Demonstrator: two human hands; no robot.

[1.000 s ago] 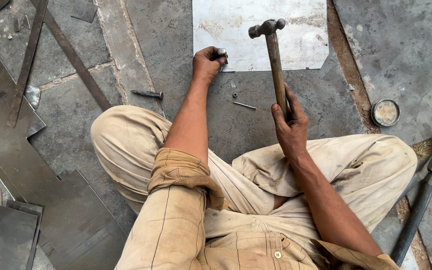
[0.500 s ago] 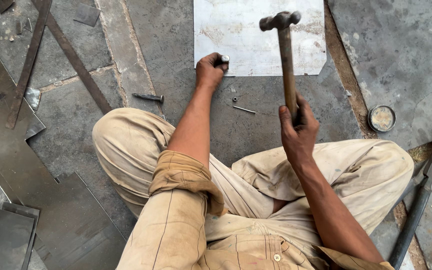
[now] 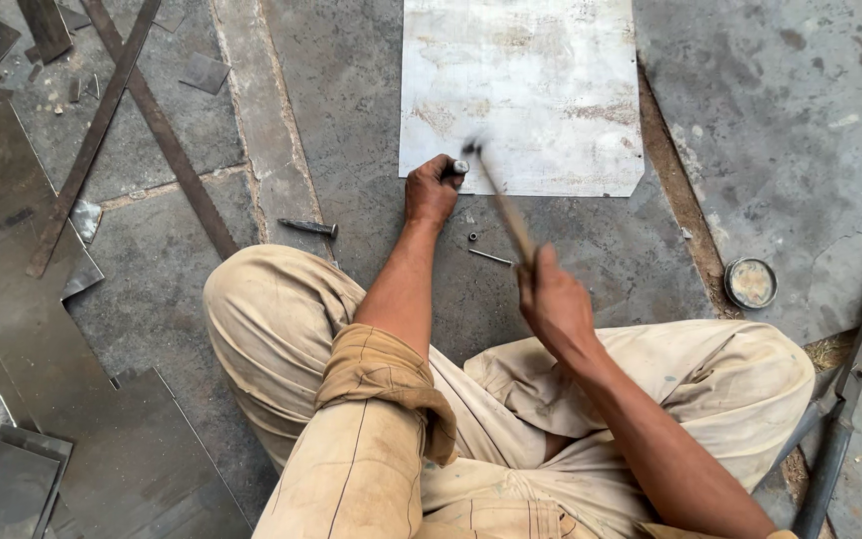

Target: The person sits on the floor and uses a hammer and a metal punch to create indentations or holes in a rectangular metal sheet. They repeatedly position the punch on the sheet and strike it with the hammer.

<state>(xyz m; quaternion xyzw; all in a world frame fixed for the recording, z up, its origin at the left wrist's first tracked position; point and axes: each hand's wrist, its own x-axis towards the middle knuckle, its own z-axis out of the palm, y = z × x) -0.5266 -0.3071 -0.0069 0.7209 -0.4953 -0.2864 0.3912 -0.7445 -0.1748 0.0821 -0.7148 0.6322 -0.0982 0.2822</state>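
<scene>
I sit cross-legged on a stone floor before a pale metal sheet (image 3: 526,85). My left hand (image 3: 431,190) is closed round a short metal punch (image 3: 460,167) held upright at the sheet's near left corner. My right hand (image 3: 551,299) grips the wooden handle of a hammer (image 3: 501,205). The hammer is blurred in motion, with its head down at the top of the punch.
A dark metal spike (image 3: 308,228) lies left of my left hand. A nail (image 3: 491,257) and a small nut rest between my hands. A round open tin (image 3: 751,282) sits at right, large metal shears (image 3: 850,384) beside my right knee. Dark sheet offcuts (image 3: 22,329) and flat bars (image 3: 157,125) cover the left.
The hammer was raised upright above the sheet; it has swung down and left onto the punch. My left hand has kept hold of the punch at the corner.
</scene>
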